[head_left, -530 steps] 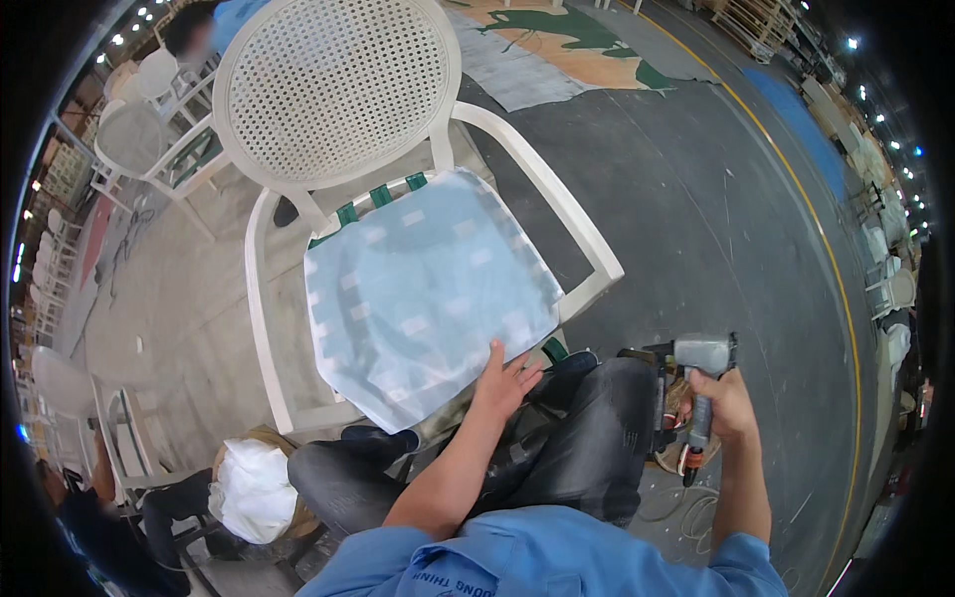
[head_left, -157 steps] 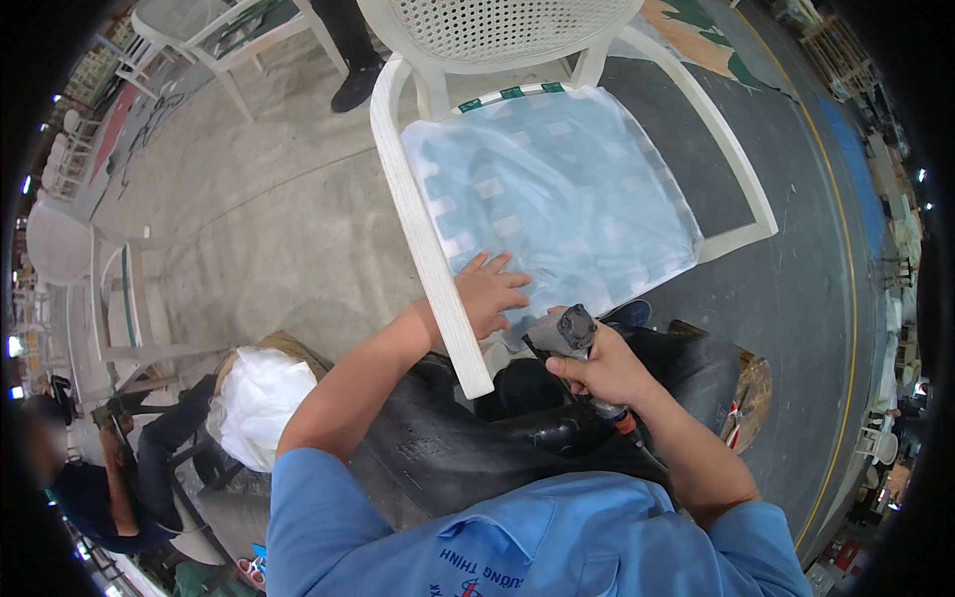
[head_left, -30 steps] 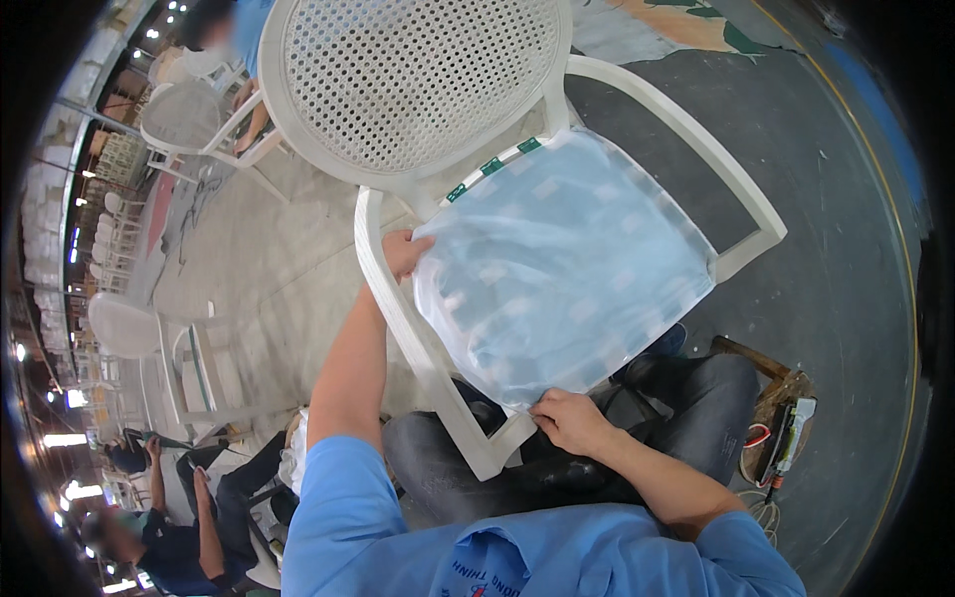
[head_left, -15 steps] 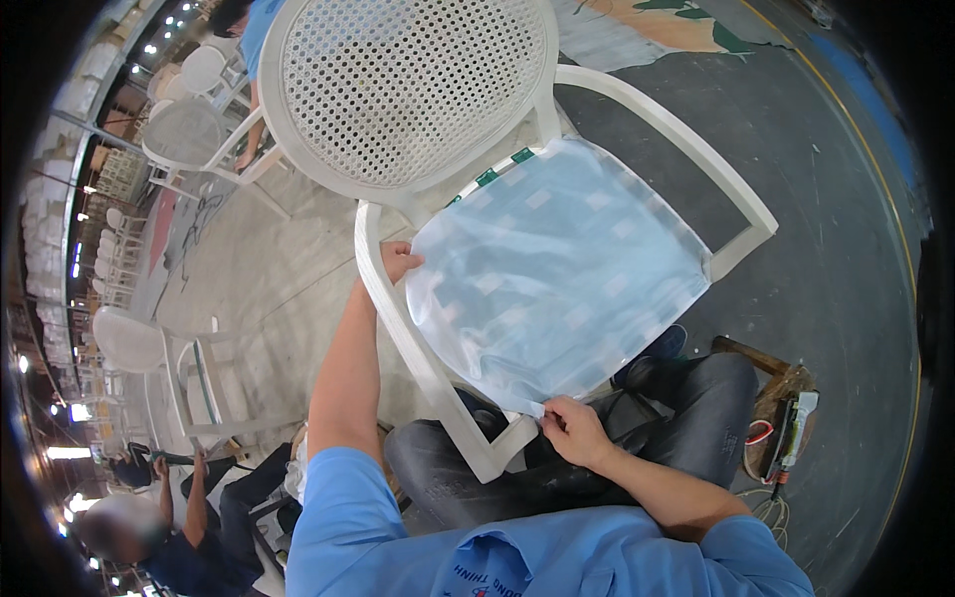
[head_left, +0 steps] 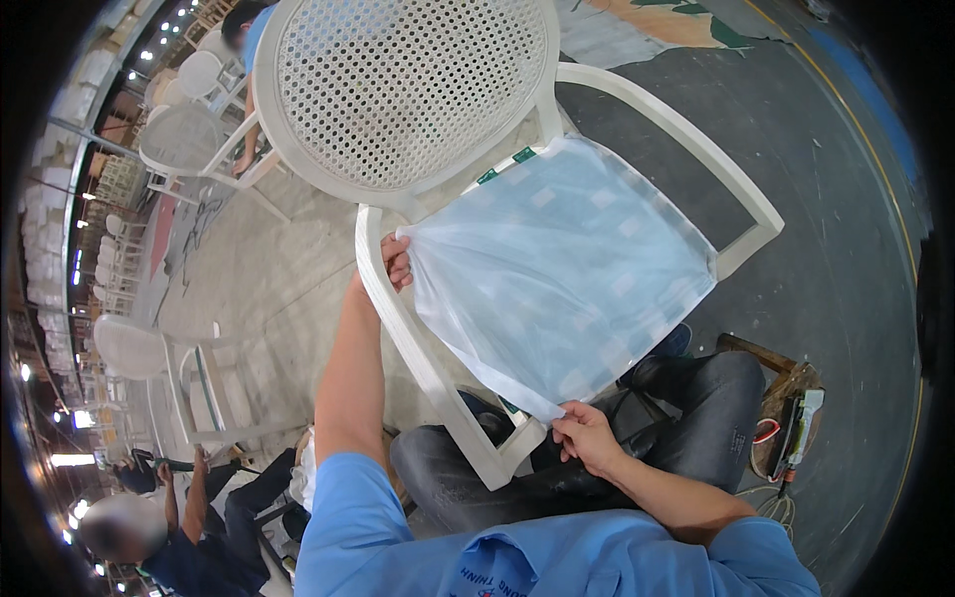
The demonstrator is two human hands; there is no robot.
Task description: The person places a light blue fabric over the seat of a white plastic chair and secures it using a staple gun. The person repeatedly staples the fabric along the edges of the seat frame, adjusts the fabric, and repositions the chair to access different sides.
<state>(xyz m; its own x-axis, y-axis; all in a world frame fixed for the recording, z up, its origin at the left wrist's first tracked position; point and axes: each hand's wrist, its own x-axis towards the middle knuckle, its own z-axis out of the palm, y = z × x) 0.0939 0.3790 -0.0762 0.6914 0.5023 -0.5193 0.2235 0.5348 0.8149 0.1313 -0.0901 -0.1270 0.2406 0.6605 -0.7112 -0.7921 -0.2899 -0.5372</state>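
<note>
Across the white chair (head_left: 413, 95), I see pale cloth (head_left: 567, 274) pinched at its left edge by the left hand (head_left: 396, 261) and its near edge by the right hand (head_left: 587, 438); likely stretching, next needing even tension.

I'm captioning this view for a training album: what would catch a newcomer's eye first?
Probably the large off-white armchair with a rounded, perforated back, filling the upper middle. Stretched over its seat is a thin pale-blue cloth, pulled into creases by two bare hands: the left hand at the cloth's left side, the right hand at its near edge.
</note>
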